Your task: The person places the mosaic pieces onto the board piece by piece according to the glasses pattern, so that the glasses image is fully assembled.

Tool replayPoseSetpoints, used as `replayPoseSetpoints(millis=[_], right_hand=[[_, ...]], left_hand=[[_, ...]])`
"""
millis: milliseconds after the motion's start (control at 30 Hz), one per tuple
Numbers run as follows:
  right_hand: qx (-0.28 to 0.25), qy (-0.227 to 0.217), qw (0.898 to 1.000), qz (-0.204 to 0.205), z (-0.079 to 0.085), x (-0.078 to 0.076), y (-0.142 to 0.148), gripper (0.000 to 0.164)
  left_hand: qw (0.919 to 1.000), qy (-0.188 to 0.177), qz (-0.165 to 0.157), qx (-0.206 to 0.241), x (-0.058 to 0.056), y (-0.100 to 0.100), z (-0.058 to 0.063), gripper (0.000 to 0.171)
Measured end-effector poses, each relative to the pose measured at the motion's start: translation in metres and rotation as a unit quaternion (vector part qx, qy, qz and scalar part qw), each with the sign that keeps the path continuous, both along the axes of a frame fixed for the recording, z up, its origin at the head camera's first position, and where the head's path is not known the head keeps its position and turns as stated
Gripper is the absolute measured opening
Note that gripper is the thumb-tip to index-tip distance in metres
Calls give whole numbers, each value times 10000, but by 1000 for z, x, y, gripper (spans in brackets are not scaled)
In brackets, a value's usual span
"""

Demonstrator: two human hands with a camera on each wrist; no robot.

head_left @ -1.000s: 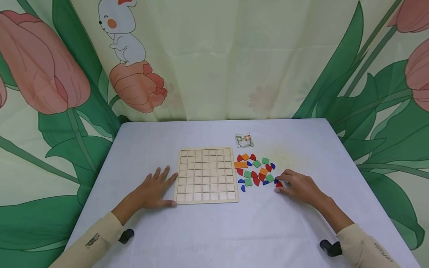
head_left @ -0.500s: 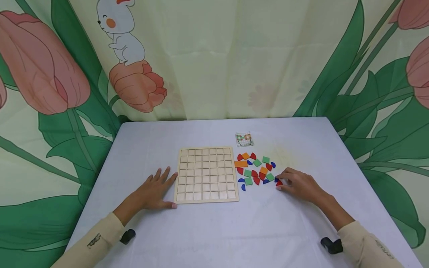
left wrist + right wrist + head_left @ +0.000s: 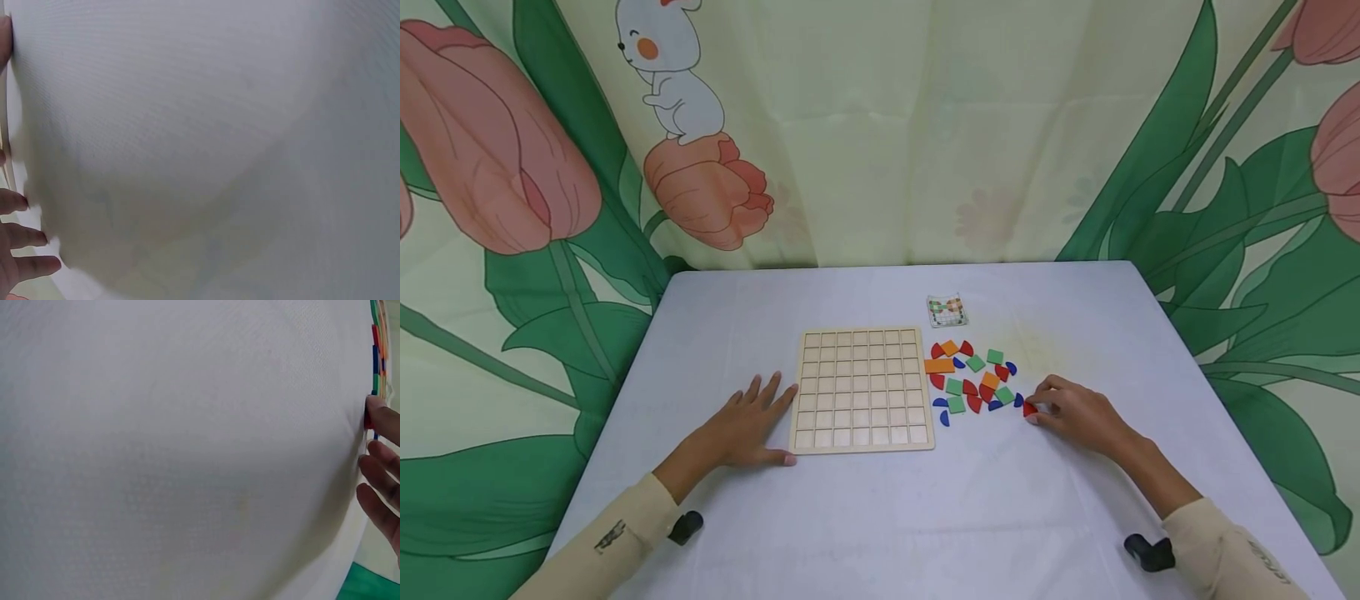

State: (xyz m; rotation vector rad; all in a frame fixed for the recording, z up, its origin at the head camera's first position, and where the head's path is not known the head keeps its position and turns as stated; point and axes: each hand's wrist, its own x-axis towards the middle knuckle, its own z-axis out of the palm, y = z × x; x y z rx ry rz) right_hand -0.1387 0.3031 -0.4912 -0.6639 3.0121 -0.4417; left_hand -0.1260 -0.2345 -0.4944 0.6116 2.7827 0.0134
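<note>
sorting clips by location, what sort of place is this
Probably an indoor play or filming corner: a white-covered table, a tulip-printed backdrop hanging behind it, and a wooden grid board beside small coloured pieces.

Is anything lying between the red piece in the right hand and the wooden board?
Yes, other pieces lie scattered between them, from a blue piece beside the red piece to an orange bar by the board.

Left of the right hand [image 3: 1078,411], the white-clothed table [image 3: 880,525] carries coloured tiles [image 3: 970,387], a gridded board [image 3: 862,391] and a patterned card [image 3: 947,311].
</note>
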Motion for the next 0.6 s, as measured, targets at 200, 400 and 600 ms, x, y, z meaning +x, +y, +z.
replayPoseSetpoints(millis=[200, 400, 600], right_hand=[[-149, -106, 9997, -131, 1, 0, -2, 30], [-418, -176, 9984, -323, -1, 1, -9, 25], [-551, -496, 9963, -443, -3, 2, -11, 28]], left_hand=[[10000, -28, 27, -29, -1, 2, 2, 116], [10000, -33, 39, -12, 0, 2, 3, 115], [10000, -18, 35, -52, 1, 2, 2, 116]])
